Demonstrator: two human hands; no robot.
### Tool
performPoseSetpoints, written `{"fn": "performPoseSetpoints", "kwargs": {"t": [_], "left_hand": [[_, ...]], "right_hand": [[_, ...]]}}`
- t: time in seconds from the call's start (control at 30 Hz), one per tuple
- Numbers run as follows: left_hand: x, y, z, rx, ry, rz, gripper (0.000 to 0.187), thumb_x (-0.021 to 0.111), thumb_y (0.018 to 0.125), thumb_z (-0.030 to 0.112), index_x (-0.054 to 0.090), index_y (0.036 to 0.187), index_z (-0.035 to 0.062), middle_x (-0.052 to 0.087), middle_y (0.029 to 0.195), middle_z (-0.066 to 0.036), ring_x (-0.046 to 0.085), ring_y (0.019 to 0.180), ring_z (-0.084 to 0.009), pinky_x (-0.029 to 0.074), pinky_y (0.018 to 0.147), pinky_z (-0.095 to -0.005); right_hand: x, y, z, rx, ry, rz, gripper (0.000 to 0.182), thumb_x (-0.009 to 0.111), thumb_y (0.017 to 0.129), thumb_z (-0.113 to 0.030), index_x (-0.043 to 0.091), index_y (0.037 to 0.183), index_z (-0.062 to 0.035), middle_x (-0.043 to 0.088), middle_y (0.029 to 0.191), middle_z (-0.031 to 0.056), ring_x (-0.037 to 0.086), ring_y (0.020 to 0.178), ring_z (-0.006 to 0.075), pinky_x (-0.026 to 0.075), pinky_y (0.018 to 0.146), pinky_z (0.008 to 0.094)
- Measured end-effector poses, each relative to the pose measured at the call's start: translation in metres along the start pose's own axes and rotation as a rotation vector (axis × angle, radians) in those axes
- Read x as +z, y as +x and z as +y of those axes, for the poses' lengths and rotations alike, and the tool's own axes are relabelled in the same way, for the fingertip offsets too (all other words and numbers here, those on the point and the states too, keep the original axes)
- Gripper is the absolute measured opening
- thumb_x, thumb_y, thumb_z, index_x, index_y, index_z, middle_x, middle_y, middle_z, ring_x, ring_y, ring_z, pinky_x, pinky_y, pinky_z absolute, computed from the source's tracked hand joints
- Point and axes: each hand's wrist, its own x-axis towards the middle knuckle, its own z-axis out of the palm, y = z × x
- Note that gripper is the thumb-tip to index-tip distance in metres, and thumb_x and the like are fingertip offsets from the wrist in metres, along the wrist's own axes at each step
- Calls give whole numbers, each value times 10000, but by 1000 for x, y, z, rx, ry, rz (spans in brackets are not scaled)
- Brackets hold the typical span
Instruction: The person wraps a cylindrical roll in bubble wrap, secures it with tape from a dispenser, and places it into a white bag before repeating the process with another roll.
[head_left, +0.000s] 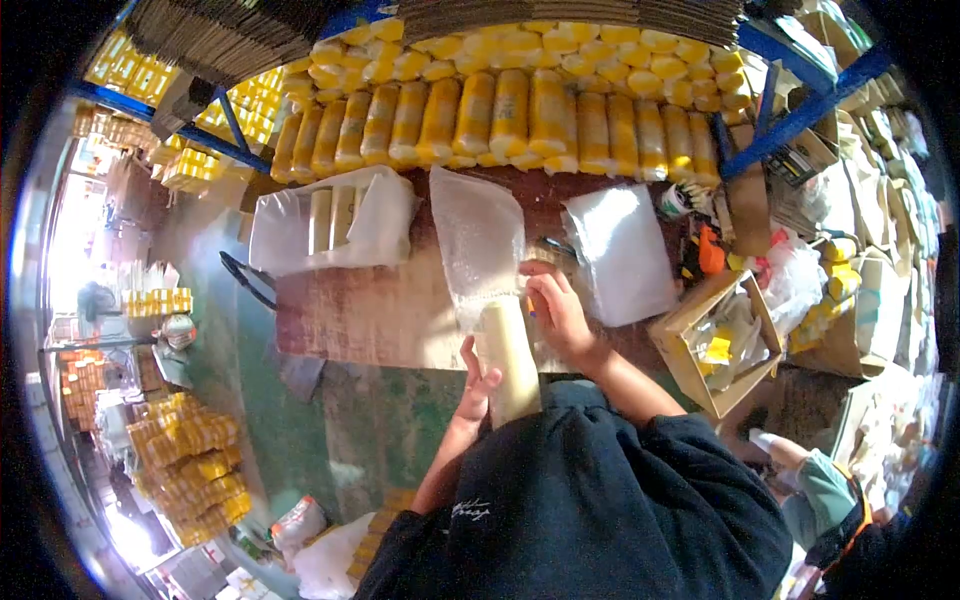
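A pale cream cylinder [508, 365] stands upright, slightly tilted, close in front of my body at the table's near edge. My left hand [477, 388] holds its left side, thumb and fingers around it. Beyond its top lies a clear bubble-wrap bag [480, 235], its open end overlapping the cylinder's upper end in this view. My right hand [558, 312] is beside the cylinder's top with curled fingers at the bag's right corner; I cannot tell what small thing they pinch. Right of the bag lies a stack of clear plastic sheets [622, 255].
A plastic-lined box [285, 235] with cream cylinders stands left on the brown table [350, 310]. Rows of yellow-wrapped cylinders [510, 110] line the back, under a blue rack [805, 110]. An open cardboard box [705, 385] is at right, near another person's sleeve [820, 495].
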Motion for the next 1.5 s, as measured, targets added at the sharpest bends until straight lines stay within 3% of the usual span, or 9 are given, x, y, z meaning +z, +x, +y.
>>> {"fn": "performPoseSetpoints", "kwargs": {"t": [0.2,0.37,0.47,0.53,0.73,0.9,1.2,1.33,1.5], "left_hand": [[-16,4,-8,84,-15,67,1037,753,905,320,26,1631,187,387,1517,-142,476,1327,-293,451,1080,-418],[-44,10,-22,-247,-315,122,766,692,948,318,287,1579,161,512,1445,-84,535,1297,-248,470,1084,-401],[-34,16,-12,-87,-28,67,724,687,945,407,397,1533,102,542,1435,-71,524,1313,-240,438,1110,-404],[-64,16,-34,107,209,-114,781,739,907,376,373,1535,90,516,1447,-66,532,1287,-224,433,1097,-388],[-17,-45,30,-263,-51,-53,921,774,860,416,308,1562,44,454,1519,-107,437,1391,-250,342,1164,-411],[-69,-65,31,-287,-279,-64,970,654,923,551,199,1615,46,314,1636,-142,296,1508,-281,235,1235,-447],[-47,-30,16,-268,-323,318,754,490,979,640,461,1486,83,606,1363,-168,616,1201,-348,506,1036,-513],[-77,-16,-16,-430,-652,337,802,523,942,653,455,1493,74,581,1410,-188,597,1242,-368,469,1082,-541],[-133,5,-55,-386,-664,210,788,509,975,621,429,1505,43,561,1435,-206,577,1273,-381,454,1103,-528]], "right_hand": [[-6,-3,-19,-189,-55,-273,163,640,844,5,561,985,-13,608,1340,186,591,1172,389,501,970,450],[8,-20,-38,-352,-35,-490,117,686,904,-96,615,956,-19,659,1232,158,627,1129,322,509,981,438],[17,-33,-36,522,70,-198,212,690,955,-203,600,963,-11,702,1061,125,667,939,237,530,844,354],[30,-32,-7,769,390,-233,316,715,953,-271,630,1122,-18,705,1053,74,663,919,175,535,821,334],[62,-50,43,1225,1411,-571,456,659,976,-255,569,1342,1,682,1257,108,668,1134,231,528,1008,398],[73,-90,22,1060,1033,-763,638,688,969,-275,437,1487,1,583,1403,124,563,1265,220,433,1108,380],[52,-99,-18,838,259,-925,513,776,906,-285,625,1302,4,711,1158,82,644,1034,177,518,934,327],[50,-48,-24,1533,391,-785,498,636,996,-459,661,1248,-30,714,1078,43,641,912,113,521,829,333],[120,-95,67,1043,161,-755,471,592,979,-484,728,1102,-50,696,884,50,647,799,212,517,703,420]]}}
